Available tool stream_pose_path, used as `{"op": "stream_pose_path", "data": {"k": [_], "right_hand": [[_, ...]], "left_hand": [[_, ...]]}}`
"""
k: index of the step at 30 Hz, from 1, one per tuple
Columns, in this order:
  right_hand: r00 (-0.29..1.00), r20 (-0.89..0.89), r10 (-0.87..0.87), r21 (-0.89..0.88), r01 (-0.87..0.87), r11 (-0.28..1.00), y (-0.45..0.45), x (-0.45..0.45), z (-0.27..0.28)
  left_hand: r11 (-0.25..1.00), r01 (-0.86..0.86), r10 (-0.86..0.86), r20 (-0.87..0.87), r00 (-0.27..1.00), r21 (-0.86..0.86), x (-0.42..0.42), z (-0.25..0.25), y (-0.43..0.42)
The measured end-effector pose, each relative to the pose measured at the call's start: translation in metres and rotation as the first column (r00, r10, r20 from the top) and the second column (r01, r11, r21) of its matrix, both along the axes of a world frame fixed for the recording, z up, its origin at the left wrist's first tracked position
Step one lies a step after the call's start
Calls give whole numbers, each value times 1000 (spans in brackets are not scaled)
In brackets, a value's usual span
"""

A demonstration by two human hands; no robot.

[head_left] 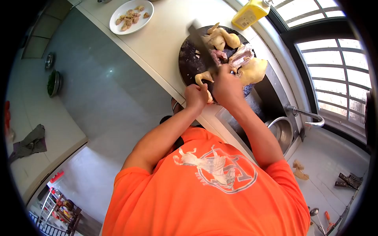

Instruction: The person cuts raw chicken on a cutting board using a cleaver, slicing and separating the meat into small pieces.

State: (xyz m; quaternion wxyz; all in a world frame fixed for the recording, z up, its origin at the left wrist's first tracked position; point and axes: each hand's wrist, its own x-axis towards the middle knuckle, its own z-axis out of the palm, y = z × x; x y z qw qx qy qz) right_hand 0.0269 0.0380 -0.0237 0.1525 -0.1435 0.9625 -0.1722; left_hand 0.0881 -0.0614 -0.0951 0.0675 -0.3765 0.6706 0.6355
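My right hand [227,87] is closed around the handle of a cleaver [202,46], whose blade is smeared by motion above the round dark chopping board [187,65]. At the board's near edge, my left hand [196,96] grips a pale, bent chicken wing [203,77]. More raw chicken [220,39] lies towards the back of the board. A cut-open piece of chicken [241,57] and a large yellow-skinned chicken piece [252,71] rest on its right side, beside my right hand. Part of the cleaver's handle is hidden by my fingers.
A white plate [141,24] with small chopped pieces stands on the counter at the upper left. Behind the board is a yellow bottle [251,15]. The sink holds a metal bowl [282,133] near the faucet [311,118], right of my right arm.
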Motion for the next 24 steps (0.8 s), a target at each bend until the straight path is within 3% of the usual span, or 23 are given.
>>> {"op": "stream_pose_path", "data": {"k": [1, 2, 5, 6, 9, 12, 15, 22, 24], "right_hand": [[996, 81, 22, 94, -29, 995, 3, -3, -17], [998, 37, 56, 131, -60, 990, 2, -3, -10], [994, 107, 33, 106, -45, 993, 1, 0, -14], [992, 121, 30, 104, -43, 994, 1, 0, -8], [988, 153, -24, 109, 8, 994, 15, 7, -3], [998, 61, 34, 123, -41, 992, 35, 9, -9], [1000, -15, 12, 62, -11, 998, 34, -4, -6], [983, -162, -86, -296, 34, 955, -6, -4, 65], [1000, 0, -21, -55, 21, 998, -12, -6, 4]], "left_hand": [[999, -3, 1, 35, 999, 53, -1, 12, 1], [973, 112, -118, -17, 993, -199, 1, -13, 3], [987, -12, 13, -5, 1000, 162, 3, -26, 4], [997, -7, 8, -11, 1000, 82, 4, -46, 7], [987, -74, 86, -81, 993, 141, 8, -47, -2], [931, -146, 183, -84, 979, 334, -2, 2, -16], [946, -76, 72, 26, 997, 316, -4, -5, -15], [964, -62, 81, -63, 995, 259, 0, -7, -7], [992, 10, -5, -35, 999, 122, -1, 4, -11]]}}
